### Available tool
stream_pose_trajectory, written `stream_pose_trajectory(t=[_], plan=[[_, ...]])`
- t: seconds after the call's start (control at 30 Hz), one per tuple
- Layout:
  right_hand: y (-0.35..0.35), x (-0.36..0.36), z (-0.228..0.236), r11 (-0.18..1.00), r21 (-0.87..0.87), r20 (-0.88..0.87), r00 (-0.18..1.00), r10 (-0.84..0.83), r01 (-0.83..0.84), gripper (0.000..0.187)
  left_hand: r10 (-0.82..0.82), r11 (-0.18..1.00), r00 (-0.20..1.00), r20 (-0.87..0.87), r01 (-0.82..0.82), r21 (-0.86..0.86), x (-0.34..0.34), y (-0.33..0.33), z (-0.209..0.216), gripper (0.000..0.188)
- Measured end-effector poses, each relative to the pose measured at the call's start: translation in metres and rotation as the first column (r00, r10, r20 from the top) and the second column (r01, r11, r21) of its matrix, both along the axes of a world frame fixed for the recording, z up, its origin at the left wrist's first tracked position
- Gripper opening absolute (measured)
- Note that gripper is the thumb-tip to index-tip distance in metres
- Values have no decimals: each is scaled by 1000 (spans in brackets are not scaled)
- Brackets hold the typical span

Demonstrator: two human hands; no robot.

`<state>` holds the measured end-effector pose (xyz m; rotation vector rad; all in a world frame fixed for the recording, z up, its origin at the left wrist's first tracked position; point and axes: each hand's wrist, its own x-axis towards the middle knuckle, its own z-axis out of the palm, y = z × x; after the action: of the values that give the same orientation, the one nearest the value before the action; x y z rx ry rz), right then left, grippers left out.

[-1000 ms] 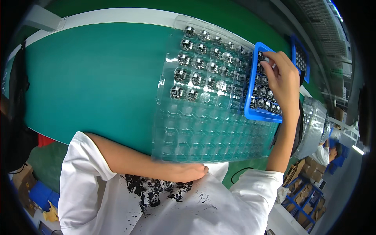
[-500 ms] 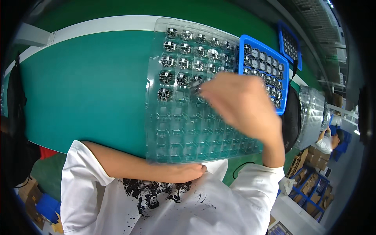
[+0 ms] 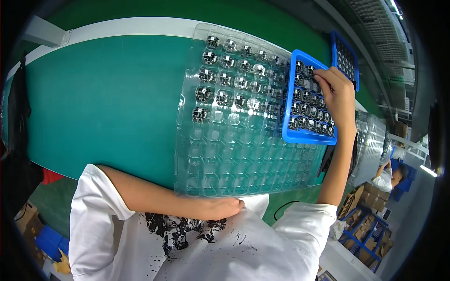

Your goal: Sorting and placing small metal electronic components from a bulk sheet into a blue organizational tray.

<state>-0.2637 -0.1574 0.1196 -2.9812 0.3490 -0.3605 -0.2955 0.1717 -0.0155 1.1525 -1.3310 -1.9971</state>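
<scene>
Right hand (image 3: 338,96) fingers seemingly pinch one part in one blue tray (image 3: 287,112).

A clear plastic tray (image 3: 243,136) holding dark round parts (image 3: 225,77) is lying on a teal-green table (image 3: 103,98) with a white edge, beside a bright blue tray (image 3: 307,100), under a black-splattered white shirt (image 3: 206,248).

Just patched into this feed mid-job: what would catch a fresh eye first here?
The big clear blister tray on the green table, its far rows filled with small dark round parts. At its right edge sits a blue grid tray of the same parts, where the right hand reaches in. The left hand rests at the clear tray's near edge.
</scene>
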Motion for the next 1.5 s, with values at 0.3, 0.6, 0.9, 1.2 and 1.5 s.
stream_pose_trajectory(t=[0.3,0.6,0.9,1.2,1.5], plan=[[5,2,-3,998,-45,5,999,52,-51,11,9,995,1000,0,-9,-104,-1,3,-5,33],[1,5,-13,998,57,30,999,34,-35,8,30,995,997,-72,-36,-92,-4,10,-15,35],[4,1,-29,989,148,147,988,-42,20,8,21,997,998,-62,-25,-77,-1,8,-10,36],[4,2,-32,992,123,198,980,-24,-1,10,46,999,992,-120,-47,-7,-12,15,-27,41],[2,-3,-33,968,240,162,979,-120,79,7,57,996,989,-138,-66,-57,-12,17,-26,42]])
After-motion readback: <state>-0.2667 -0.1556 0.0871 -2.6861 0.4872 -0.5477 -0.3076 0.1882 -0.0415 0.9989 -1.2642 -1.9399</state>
